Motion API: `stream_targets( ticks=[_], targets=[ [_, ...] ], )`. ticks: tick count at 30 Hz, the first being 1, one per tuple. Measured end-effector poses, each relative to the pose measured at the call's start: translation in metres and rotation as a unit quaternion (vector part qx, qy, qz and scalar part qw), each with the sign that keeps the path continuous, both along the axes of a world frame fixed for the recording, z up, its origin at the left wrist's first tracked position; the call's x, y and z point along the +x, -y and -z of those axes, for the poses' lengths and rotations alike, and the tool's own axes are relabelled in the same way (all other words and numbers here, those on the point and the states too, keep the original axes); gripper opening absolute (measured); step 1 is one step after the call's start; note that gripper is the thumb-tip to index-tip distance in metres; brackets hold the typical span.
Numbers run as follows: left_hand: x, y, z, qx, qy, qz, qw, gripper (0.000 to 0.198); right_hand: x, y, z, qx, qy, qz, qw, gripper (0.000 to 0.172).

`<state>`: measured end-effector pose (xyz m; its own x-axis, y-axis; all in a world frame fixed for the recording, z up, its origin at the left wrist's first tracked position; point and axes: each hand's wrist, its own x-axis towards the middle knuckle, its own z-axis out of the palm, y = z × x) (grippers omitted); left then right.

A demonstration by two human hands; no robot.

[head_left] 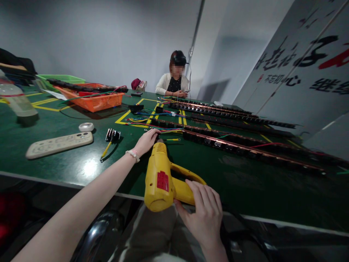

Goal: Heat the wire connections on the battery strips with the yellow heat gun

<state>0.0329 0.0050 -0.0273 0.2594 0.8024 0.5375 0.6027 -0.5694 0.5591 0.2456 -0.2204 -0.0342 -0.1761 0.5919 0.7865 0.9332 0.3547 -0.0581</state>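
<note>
A yellow heat gun (159,178) with a red label lies over the near table edge, its nozzle facing away. My right hand (203,207) is wrapped round its handle. Just beyond the nozzle, my left hand (147,141) is closed on a small dark part, mostly hidden by the fingers. A short yellow wire with a metal lug (173,139) sticks out to the right of the nozzle. Left of my left arm, a small black connector piece (113,135) with copper pins and a yellow lead rests on the table.
On the green table (231,182) lie long black strips with copper rails (218,142). At left are a phone (60,145), a tape roll (86,127), a bottle (17,98), an orange basket (105,102) and a green basket (68,77). A person (174,82) sits opposite.
</note>
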Motion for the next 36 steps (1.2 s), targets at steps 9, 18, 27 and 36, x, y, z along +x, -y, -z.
stream_targets(
  ticks=[9, 18, 27, 36],
  targets=[
    [-0.001, 0.001, -0.001, -0.002, -0.004, -0.018, 1.000, 0.032, 0.003, 0.002, 0.001, 0.000, 0.010, -0.002, 1.000, 0.042],
    [0.001, 0.008, -0.008, -0.029, -0.025, -0.059, 0.998, 0.031, 0.028, -0.004, 0.002, 0.007, 0.033, 0.005, 0.999, 0.041],
    [0.001, 0.013, -0.011, -0.033, -0.040, -0.075, 0.996, 0.032, 0.062, -0.002, 0.004, 0.032, 0.069, 0.073, 0.994, 0.043],
    [-0.001, 0.007, -0.004, -0.010, -0.026, -0.033, 0.999, 0.034, 0.065, 0.000, 0.003, 0.029, 0.068, 0.103, 0.992, 0.045]
  ],
)
